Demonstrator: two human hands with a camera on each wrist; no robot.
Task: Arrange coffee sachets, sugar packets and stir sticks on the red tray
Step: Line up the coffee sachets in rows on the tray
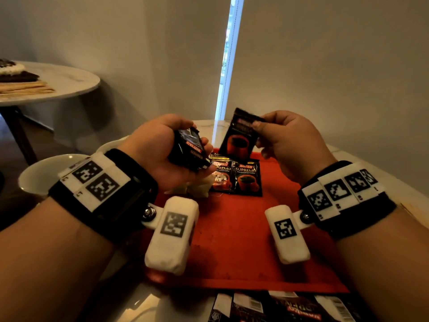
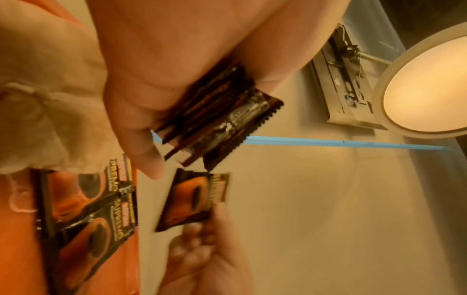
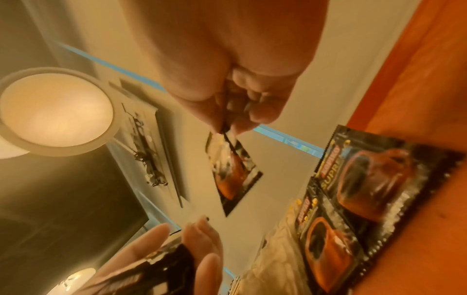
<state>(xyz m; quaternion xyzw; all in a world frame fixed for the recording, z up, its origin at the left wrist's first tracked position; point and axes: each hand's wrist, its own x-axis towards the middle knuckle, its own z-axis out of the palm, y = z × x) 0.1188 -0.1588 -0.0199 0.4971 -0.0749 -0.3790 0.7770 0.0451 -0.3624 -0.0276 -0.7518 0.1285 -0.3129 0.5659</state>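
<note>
Item: single coffee sachet, pinched at its top edge in your right hand, hanging above the red tray. Stock: sachet stack, fingers of your left hand curled round it. Placed: two sachets side by side. Lay yours flush beside them, label up.

I see a red tray carrying black coffee sachets printed with red cups and gold lettering. My wristbands are black, with white blocks bearing black-and-white square codes. The bench is pale marble.
</note>
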